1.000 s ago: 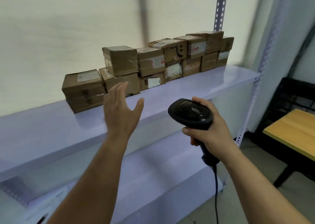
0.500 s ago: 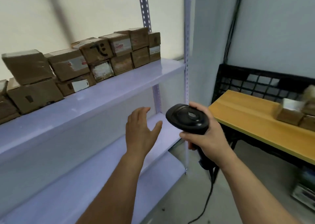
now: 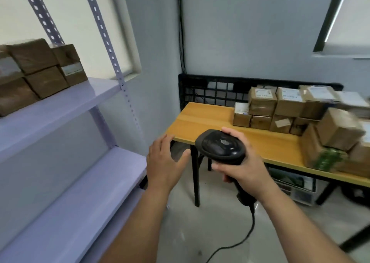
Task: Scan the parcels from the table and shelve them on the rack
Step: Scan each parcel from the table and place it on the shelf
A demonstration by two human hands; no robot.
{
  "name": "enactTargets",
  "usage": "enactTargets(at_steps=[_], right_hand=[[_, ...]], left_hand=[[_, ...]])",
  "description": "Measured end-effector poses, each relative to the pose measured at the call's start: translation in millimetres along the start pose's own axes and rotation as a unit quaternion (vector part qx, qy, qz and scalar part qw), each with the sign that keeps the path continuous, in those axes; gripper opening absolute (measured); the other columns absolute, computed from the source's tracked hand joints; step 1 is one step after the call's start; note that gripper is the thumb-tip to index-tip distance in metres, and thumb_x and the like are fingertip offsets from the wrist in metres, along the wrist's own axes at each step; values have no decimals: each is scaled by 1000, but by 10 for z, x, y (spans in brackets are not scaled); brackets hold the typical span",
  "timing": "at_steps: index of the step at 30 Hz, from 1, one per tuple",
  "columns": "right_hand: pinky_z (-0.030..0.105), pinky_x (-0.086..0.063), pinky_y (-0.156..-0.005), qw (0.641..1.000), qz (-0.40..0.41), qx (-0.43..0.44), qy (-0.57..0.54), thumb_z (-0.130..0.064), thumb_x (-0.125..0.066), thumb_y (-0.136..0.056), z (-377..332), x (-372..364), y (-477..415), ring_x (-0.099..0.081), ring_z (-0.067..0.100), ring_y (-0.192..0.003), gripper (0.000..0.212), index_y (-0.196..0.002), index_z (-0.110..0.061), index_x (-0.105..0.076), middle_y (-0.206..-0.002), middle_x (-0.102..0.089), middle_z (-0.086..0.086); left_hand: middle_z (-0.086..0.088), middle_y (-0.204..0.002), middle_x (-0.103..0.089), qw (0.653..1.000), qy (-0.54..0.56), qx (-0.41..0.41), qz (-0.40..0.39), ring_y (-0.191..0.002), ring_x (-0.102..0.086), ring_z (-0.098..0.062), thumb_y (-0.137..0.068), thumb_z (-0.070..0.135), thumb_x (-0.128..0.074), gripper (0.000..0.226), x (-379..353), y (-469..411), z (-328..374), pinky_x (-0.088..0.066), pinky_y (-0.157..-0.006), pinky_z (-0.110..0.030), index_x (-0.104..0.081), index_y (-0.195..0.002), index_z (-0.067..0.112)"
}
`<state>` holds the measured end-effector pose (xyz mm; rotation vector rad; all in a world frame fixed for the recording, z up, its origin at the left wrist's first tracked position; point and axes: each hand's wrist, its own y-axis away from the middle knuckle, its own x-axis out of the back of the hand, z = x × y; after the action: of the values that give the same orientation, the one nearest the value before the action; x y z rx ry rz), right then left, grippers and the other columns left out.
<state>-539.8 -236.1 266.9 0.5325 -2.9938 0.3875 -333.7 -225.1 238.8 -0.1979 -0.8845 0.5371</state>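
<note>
Now gripping the black scanner (image 3: 220,145) in the right hand (image 3: 246,172) before the near edge of the table (image 3: 200,120) — holding the left hand (image 3: 162,162) empty, fingers loosely spread, by its left corner, with parcels (image 3: 262,102) stacked on its right half, more on the rack (image 3: 60,110) left of it

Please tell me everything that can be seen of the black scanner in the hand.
The scanner is a black handheld device, plastic by its look, with a wide, rounded, glossy head and a narrower handle below. The right hand grips the handle. A black cable runs from its base down toward the floor. It is held in the air before the table edge.
</note>
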Motion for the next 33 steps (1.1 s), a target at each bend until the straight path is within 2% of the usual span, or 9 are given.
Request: enactTargets(at_steps=[3, 9, 12, 17, 20, 23, 28, 33], right_hand=[[31, -55, -50, 999, 43, -7, 12, 3, -83, -70, 57, 284, 7, -66, 9, -64, 81, -131, -38, -49, -118, -61, -3], [35, -56, -50, 990, 130, -30, 35, 3, -82, -70, 182, 830, -32, -65, 20, -56, 81, -133, -37, -49, -116, -62, -4], [37, -58, -52, 983, 173, -36, 55, 5, -82, -70, 267, 1116, -89, -66, 23, -58, 82, -133, -35, -49, -116, -63, -5], [35, -57, -52, 968, 228, -43, 95, 2, -82, -71, 302, 1559, -236, -67, 15, -57, 79, -125, -46, -50, -121, -61, 1], [36, -58, -53, 957, 262, -61, 111, 0, -82, -72, 279, 1805, -341, -66, 24, -55, 79, -123, -50, -48, -119, -63, 2], [32, -56, -53, 946, 291, -73, 124, 0, -82, -72, 308, 2010, -419, -66, 26, -56, 81, -122, -53, -48, -121, -62, 1], [35, -57, -56, 930, 332, -93, 132, 3, -81, -73, 373, 2282, -473, -64, 23, -54, 82, -134, -39, -48, -122, -59, 0], [37, -58, -57, 913, 368, -106, 138, 2, -82, -72, 448, 2598, -395, -64, 24, -53, 81, -133, -40, -49, -122, -60, 4]], left_hand=[[-4, -142, -44, 999, 16, -19, -35, -132, -38, -22, -86, 44, -67, 59, -285, -96, 197, -34, -109, -43, -50, -136, 17], [-1, -146, -41, 993, 45, -57, -95, -136, -32, -19, -87, 44, -65, 59, -916, -333, 597, -32, -111, -44, -46, -138, 21], [0, -146, -40, 987, 58, -86, -123, -137, -32, -18, -88, 46, -63, 60, -1259, -488, 821, -31, -113, -40, -46, -139, 20], [1, -148, -37, 974, 78, -128, -168, -137, -30, -15, -90, 48, -60, 60, -1749, -779, 1219, -27, -111, -33, -43, -141, 22], [2, -148, -38, 964, 99, -151, -196, -136, -31, -14, -89, 49, -60, 60, -2009, -963, 1422, -29, -111, -32, -43, -141, 22], [3, -147, -38, 956, 109, -171, -211, -135, -32, -14, -89, 48, -60, 60, -2267, -1115, 1611, -30, -109, -31, -42, -141, 23], [4, -147, -38, 939, 128, -195, -251, -136, -31, -14, -89, 47, -61, 61, -2664, -1213, 1939, -32, -113, -36, -41, -142, 25], [5, -150, -37, 926, 126, -214, -284, -138, -29, -15, -90, 48, -59, 62, -2997, -1194, 2241, -31, -114, -40, -38, -145, 26]])
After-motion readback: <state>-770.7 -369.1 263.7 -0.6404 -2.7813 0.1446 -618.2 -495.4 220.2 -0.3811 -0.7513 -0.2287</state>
